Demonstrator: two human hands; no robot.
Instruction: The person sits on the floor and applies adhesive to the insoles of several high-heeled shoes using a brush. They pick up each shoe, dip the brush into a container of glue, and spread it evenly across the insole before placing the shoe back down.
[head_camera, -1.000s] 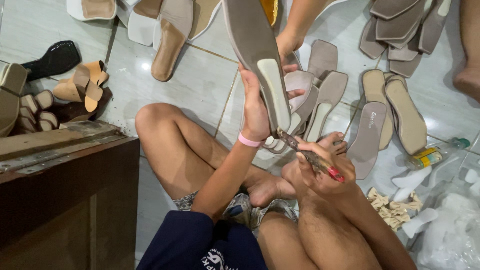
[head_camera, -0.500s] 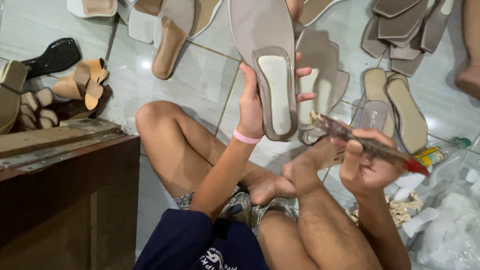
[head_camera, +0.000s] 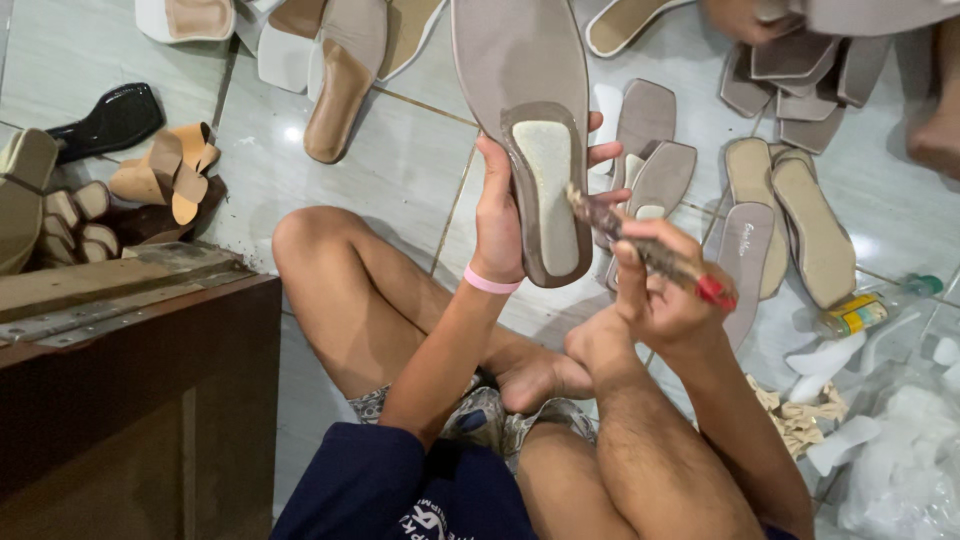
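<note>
A small clear plastic bottle (head_camera: 872, 308) with a green cap lay on its side on the tiled floor (head_camera: 400, 170) at the right, wrapped in a yellow label (head_camera: 852, 314) with a touch of red. Just below it, at the lower right corner, crumpled clear plastic bags (head_camera: 905, 470) were heaped. One grey insole (head_camera: 742, 262) nearby bore a small pale printed mark.

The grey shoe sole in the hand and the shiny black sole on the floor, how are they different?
The grey shoe sole is held upright in the left hand; the shiny black sole lies flat on the floor tiles. The grey one looks matte with a pale patch; the black one is glossy. Both are flat, loose soles.
</note>
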